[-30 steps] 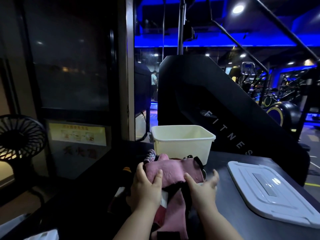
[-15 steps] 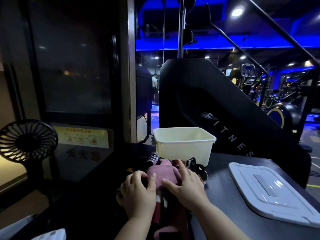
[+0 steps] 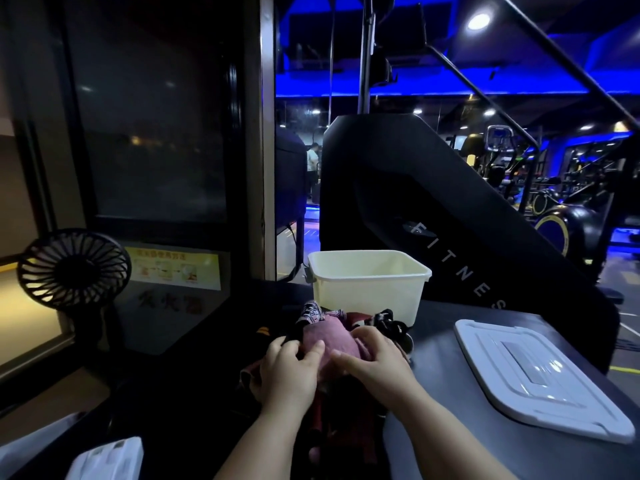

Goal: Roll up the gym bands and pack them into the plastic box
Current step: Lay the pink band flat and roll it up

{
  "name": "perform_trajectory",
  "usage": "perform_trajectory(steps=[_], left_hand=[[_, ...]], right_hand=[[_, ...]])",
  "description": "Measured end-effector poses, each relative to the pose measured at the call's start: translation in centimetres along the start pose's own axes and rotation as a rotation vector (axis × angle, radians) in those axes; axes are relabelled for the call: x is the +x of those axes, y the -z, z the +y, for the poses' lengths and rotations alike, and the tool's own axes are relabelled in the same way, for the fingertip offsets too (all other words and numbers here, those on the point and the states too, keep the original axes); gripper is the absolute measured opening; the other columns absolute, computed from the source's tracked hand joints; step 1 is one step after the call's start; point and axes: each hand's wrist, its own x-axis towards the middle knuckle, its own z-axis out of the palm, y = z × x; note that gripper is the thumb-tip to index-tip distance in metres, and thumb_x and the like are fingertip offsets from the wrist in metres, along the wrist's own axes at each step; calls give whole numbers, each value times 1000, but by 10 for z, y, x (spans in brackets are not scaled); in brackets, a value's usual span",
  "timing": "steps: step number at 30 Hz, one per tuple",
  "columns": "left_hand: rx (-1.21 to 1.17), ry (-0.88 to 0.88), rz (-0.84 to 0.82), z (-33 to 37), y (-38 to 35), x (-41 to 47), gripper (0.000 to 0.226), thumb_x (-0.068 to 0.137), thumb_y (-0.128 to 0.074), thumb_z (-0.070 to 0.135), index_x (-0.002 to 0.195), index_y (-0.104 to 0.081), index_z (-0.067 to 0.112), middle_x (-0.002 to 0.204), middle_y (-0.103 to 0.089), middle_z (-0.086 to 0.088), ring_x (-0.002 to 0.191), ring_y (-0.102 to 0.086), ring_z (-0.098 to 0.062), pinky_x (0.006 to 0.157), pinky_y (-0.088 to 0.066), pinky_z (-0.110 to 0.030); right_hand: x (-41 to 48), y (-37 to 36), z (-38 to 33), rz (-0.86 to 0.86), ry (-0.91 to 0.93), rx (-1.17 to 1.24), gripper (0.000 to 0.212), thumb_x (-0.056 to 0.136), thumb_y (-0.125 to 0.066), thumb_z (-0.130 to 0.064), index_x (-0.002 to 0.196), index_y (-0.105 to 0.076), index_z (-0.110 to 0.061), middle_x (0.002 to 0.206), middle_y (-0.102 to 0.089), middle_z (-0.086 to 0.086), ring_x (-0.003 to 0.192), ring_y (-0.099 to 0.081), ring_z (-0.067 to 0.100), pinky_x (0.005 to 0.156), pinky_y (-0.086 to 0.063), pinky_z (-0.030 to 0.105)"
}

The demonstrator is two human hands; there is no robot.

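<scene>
The dark grey table [image 3: 450, 393] is carrying it all. The cream rectangular plastic box [image 3: 367, 289] is sitting open just behind the pink fabric gym band [image 3: 325, 344], with the flat white plastic lid [image 3: 536, 386] lying off to the right. The left hand [image 3: 287, 372] and right hand [image 3: 377, 365] are curling fingers [image 3: 372, 339] round the roll, gripping it. I'd be rolling tight and even; those tangled black straps [image 3: 388, 323] are looking snaggy.

On the counter [image 3: 450, 431] the gym bands [image 3: 327, 341] lie bunched at the centre. The left hand [image 3: 287, 372] and the right hand [image 3: 377, 368] sit side by side on them, fingers [image 3: 282, 346] curled over the roll. The plastic box [image 3: 369, 289] sits just behind at twelve o'clock. The lid [image 3: 540, 379] lies flat at three o'clock, apart from the box. A fan [image 3: 74, 268] stands at ten o'clock, and a fitness machine [image 3: 433, 188] rises behind the box at one o'clock.
</scene>
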Motion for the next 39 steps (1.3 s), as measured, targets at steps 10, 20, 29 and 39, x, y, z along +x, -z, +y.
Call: perform_trajectory(steps=[10,20,29,39], left_hand=[[205,-62,88,17,10,-35,43,91,-53,54,129,-58,33,162,-6,6,149,1,-20,118,0,-47],[-370,-96,-130,37,-1,-65,30,81,-55,52,102,-63,31,101,-70,-2,100,-66,-25,91,-52,-44],[-756,16,-469,56,-16,-105,22,102,-42,9,100,-64,13,69,-73,5,59,-68,-8,51,-52,-23],[-624,90,-757,47,-54,-149,22,101,-45,15,107,-63,25,95,-72,0,84,-65,-20,70,-50,-30]], right_hand=[[-22,12,-18,-54,0,13,50,69,-77,-54,114,-60,-42,95,-67,-20,90,-61,-4,73,-45,14],[-49,30,-14,44,32,399,41,64,-84,-34,101,-66,-36,88,-73,-13,82,-70,6,77,-58,32],[-89,70,-1,109,-55,504,34,79,-64,-61,93,-59,-29,80,-64,-5,64,-57,9,52,-39,23],[-139,97,34,135,-199,709,64,76,-67,-58,125,-52,-20,110,-69,1,100,-67,14,91,-52,33]])
